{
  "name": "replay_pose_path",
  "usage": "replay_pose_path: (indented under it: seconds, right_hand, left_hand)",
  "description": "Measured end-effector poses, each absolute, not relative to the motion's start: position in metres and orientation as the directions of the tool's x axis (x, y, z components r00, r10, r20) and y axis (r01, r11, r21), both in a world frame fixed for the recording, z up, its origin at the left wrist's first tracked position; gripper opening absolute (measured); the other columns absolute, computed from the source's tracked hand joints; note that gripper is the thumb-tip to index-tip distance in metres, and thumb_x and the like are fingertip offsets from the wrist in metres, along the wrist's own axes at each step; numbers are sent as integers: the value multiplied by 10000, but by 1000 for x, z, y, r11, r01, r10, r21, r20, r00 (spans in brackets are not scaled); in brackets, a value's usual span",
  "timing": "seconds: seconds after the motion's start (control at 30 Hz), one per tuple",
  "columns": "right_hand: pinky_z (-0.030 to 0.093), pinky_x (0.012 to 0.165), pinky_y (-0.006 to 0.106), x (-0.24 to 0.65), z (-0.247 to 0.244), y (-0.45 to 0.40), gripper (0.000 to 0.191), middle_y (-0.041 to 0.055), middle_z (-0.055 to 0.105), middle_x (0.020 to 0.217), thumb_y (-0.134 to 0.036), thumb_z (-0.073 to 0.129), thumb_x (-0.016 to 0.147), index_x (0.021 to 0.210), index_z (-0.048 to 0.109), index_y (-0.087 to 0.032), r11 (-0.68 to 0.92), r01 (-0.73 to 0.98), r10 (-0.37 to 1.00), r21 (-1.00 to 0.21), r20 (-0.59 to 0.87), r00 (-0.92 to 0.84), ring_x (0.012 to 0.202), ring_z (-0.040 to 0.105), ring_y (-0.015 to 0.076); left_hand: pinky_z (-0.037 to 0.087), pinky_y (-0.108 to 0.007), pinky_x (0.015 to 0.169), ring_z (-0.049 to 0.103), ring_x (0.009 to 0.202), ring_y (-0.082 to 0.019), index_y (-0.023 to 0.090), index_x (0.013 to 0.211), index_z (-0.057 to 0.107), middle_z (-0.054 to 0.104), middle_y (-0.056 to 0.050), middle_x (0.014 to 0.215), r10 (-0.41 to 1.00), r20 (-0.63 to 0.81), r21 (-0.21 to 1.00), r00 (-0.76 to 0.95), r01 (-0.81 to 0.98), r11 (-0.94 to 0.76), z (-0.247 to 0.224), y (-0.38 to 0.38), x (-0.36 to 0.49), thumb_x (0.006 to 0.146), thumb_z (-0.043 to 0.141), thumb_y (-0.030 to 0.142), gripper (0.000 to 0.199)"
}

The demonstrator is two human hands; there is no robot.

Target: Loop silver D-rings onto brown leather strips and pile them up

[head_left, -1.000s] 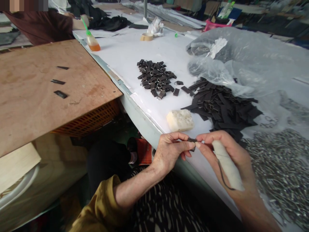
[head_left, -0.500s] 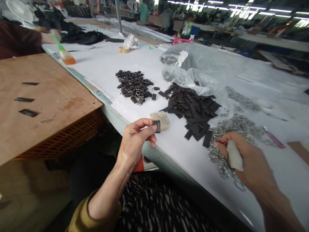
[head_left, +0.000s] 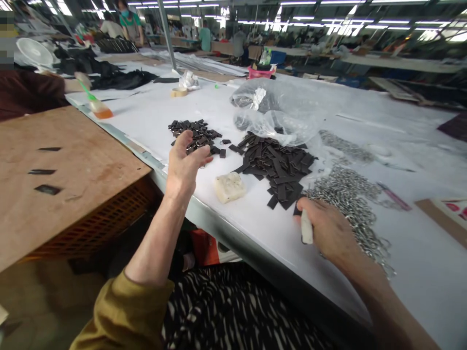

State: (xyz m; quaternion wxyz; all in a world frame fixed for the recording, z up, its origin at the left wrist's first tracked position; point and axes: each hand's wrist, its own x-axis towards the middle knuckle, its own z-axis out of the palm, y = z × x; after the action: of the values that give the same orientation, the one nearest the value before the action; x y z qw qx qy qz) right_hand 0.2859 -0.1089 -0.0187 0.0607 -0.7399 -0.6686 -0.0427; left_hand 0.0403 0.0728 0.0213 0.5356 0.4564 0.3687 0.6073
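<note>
Two bare hands are working over the white table [head_left: 251,223]. Left of centre, the left hand [head_left: 184,165] is hovering with its fingers spread, partly covering a pile of small dark tabs with metal rings [head_left: 197,129]. Right of centre, the right hand [head_left: 326,226] is curling around a white wrapped roll [head_left: 307,227], its fingertips meeting a dark strip [head_left: 298,205] at the lower edge of the heap of dark strips [head_left: 277,163]; whether they are pinching that strip, I cannot tell. Just beyond this hand, a mass of metal rings [head_left: 352,194] is spreading toward the right, with a pink-handled tool [head_left: 396,197] lying near it. Between the hands, a whitish block [head_left: 229,187] is resting near the table's front edge. A clear plastic bag [head_left: 292,109] is slumping behind the strips. At the left of the frame, three dark pieces [head_left: 48,189] are lying on a wooden board [head_left: 83,146], and a bottle of orange liquid [head_left: 100,108] is standing tilted beyond it.
</note>
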Motion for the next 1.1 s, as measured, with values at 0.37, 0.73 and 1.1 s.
replay_pose_path:
  seconds: [0.37,0.73,1.1]
  right_hand:
    - [291,715,322,271,-19,-111,284,71,600,742,27,379,765,844,572,-167,51,955,995,292,64,-73,769,537,240]
    - [286,626,292,271,-25,-118,285,45,594,725,30,384,777,854,567,-175,51,947,986,317,134,-98,688,544,206]
    - [298,680,298,269,-25,-111,249,59,577,726,26,408,742,784,545,-179,52,958,991,284,105,-85,747,506,221]
  left_hand:
    - [495,-252,674,620,704,-126,138,802,664,652,-56,982,943,36,967,330,-249,50,13,-37,57,751,590,212,117]
    - [456,-236,658,570,601,-123,103,782,679,664,-54,628,906,-156,954,393,-179,242,3,-75,48,739,608,204,131]
    - [453,-239,658,571,611,-124,133,777,698,652,-35,621,809,-191,944,556,-121,306,0,-57,80,739,604,204,123]
